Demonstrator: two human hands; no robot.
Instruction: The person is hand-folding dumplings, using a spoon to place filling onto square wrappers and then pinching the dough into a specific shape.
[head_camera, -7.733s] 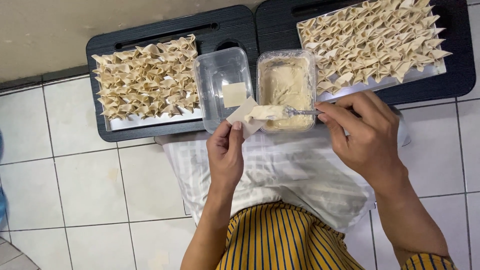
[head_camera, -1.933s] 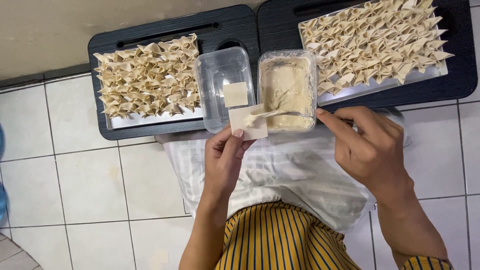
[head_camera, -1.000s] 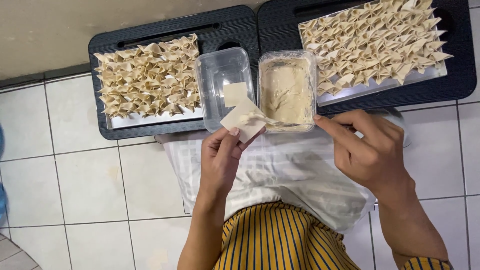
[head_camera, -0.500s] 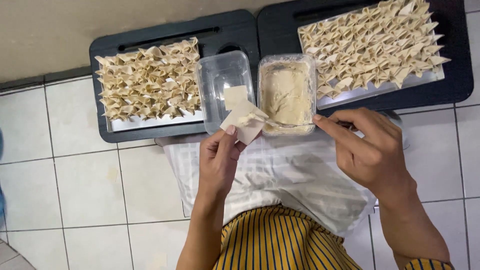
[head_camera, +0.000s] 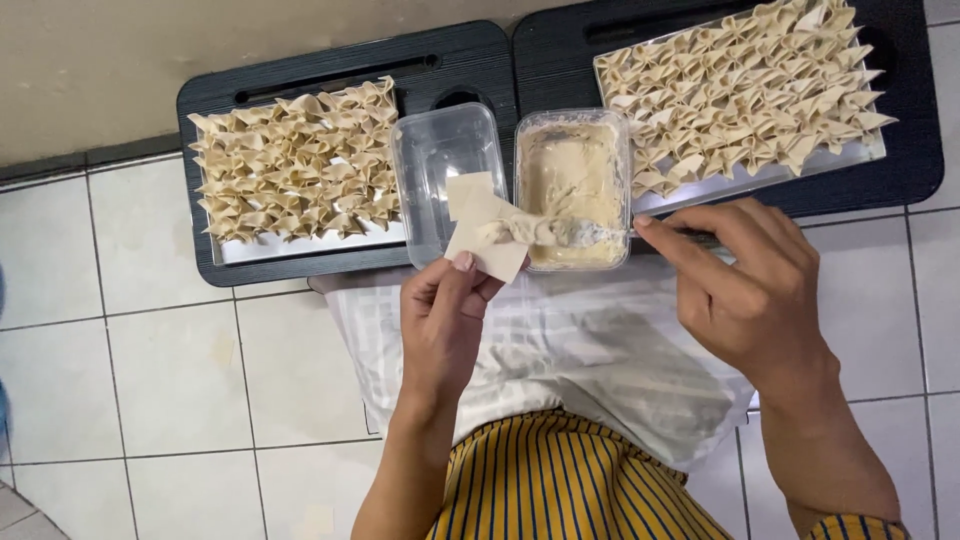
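The left hand (head_camera: 445, 320) is closed in a pinch on a square dumpling wrapper (head_camera: 487, 248), thumb on top of its near edge and fingers beneath, so the pale sheet tilts up and away from the palm. The right hand (head_camera: 745, 285) is closed around the handle of a metal spoon (head_camera: 590, 235), thumb and forefinger pressed together at the handle's end; the rest of the handle is hidden under the fingers. The spoon reaches out leftward from that hand, and its bowl presses a lump of beige filling (head_camera: 525, 230) onto the middle of the wrapper.

Just beyond the spoon sits a clear plastic tub of the same filling paste (head_camera: 572, 165), smeared up its walls. Just beyond the left hand's fingertips stands a second clear tub (head_camera: 445, 150), with a small stack of flat wrappers (head_camera: 466, 190) lying in its near end.

Farther out, to the left of the left hand, a metal tray (head_camera: 300, 243) carries rows of folded dumplings (head_camera: 295, 160); beyond the right hand a second metal tray (head_camera: 760, 180) carries many more folded dumplings (head_camera: 745, 85). Both trays rest on black plastic boards (head_camera: 330, 75) set on the white tiled floor (head_camera: 150, 380). Under both forearms lies a white cloth (head_camera: 560, 350) over the lap, above a yellow striped garment (head_camera: 570, 480).
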